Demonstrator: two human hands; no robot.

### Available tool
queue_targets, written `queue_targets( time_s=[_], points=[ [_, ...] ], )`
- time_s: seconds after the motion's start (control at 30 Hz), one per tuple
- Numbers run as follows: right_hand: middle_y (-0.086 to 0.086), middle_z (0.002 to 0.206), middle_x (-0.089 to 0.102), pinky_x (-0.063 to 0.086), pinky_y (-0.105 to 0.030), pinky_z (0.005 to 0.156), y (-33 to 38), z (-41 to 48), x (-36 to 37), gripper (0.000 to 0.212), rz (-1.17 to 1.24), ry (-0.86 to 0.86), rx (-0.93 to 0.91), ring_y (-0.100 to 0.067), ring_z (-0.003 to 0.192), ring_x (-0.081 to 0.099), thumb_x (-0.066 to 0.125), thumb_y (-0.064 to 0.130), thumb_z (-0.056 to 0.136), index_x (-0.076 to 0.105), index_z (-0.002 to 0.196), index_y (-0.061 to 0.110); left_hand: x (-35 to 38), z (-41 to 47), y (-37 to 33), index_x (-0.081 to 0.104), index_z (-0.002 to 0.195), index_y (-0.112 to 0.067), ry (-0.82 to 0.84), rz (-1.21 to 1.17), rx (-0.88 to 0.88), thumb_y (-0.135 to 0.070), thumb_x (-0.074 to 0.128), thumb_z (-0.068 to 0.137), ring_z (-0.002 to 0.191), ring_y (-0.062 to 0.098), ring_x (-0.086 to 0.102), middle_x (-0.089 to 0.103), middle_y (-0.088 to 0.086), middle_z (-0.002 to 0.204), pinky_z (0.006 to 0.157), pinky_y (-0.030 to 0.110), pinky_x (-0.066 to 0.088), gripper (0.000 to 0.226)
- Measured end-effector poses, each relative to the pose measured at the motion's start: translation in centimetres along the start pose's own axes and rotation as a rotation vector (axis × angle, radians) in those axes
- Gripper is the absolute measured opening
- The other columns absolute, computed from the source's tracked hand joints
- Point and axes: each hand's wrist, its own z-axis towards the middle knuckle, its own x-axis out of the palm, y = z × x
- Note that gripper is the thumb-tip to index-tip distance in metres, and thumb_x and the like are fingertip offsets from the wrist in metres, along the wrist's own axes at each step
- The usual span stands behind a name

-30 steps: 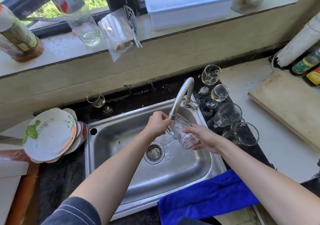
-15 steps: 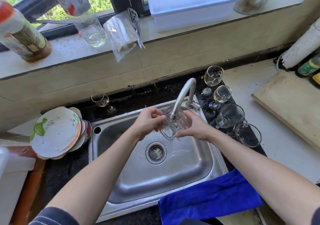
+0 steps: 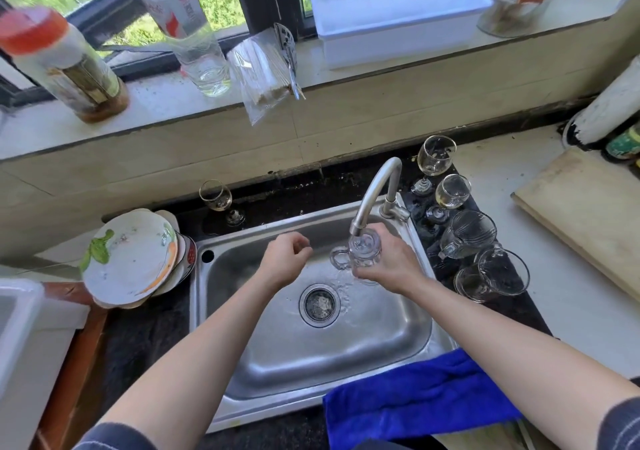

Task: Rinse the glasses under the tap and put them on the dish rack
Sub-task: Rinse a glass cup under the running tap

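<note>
The right hand (image 3: 391, 266) has its fingers wrapped round a glass mug (image 3: 363, 253) and holds it right under the spout of the tap (image 3: 375, 186), at about one o'clock from the drain (image 3: 319, 305). The mug looks tipped, with its handle pointing to nine o'clock, and water runs off it down into the sink (image 3: 381, 352). The left hand (image 3: 285, 259) hovers over the basin at about eleven o'clock from the drain, near the mug but apart from it, fingers loosely curled and holding nothing.

So this mug is in the middle of its rinse and is not yet put away. At three o'clock from the sink, on a dark strip of counter (image 3: 516, 311), are a tall stemmed glass (image 3: 435, 156), a shorter stemmed glass (image 3: 453, 191), a second mug (image 3: 469, 233) lying over and a third mug (image 3: 498, 276) nearest the person. I cannot tell whether these are already rinsed or waiting their turn. A small wine glass (image 3: 216, 195) stands alone behind the sink at eleven o'clock. I can make out no dish rack as such. My guess is that the job is somewhere in the middle, with at least the held mug and the lone wine glass left to finish
</note>
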Motion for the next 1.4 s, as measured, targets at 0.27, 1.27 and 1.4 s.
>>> queue_targets(
  time_s=[0.27, 1.27, 1.4],
  points=[
    [0.012, 0.099, 0.060, 0.044, -0.029, 0.072, 0.5, -4.5, 2.4, 0.067, -0.076, -0.205, 0.145, -0.014, 0.089, 0.057, 0.081, 0.041, 0.061, 0.043, 0.115, 0.033, -0.3, -0.3, 2.5, 0.066, 0.107, -0.014, 0.133, 0.253, 0.081, -0.019, 0.051, 0.089, 0.098, 0.027, 0.063, 0.070, 0.008, 0.102, 0.083, 0.036, 0.052, 0.024],
    [0.015, 0.098, 0.066, 0.048, -0.030, 0.075, -17.1, -63.5, -4.7, 0.070, 0.206, -1.162, 0.873, -0.017, 0.095, 0.064, 0.081, 0.051, 0.054, 0.047, 0.114, 0.035, 34.5, -40.5, -23.5, 0.070, 0.091, -0.017, 0.697, 0.504, 1.076, -0.024, 0.046, 0.090, 0.096, 0.032, 0.063, 0.071, 0.010, 0.095, 0.075, 0.030, 0.047, 0.025],
    [0.016, 0.096, 0.065, 0.048, -0.030, 0.075, -20.5, -71.7, -6.0, 0.068, 0.236, -1.283, 1.006, -0.017, 0.094, 0.063, 0.082, 0.048, 0.054, 0.047, 0.111, 0.037, 40.3, -47.5, -26.9, 0.068, 0.098, -0.017, 0.805, 0.570, 1.150, -0.027, 0.047, 0.091, 0.099, 0.029, 0.062, 0.071, 0.007, 0.098, 0.080, 0.032, 0.050, 0.024]
  ],
)
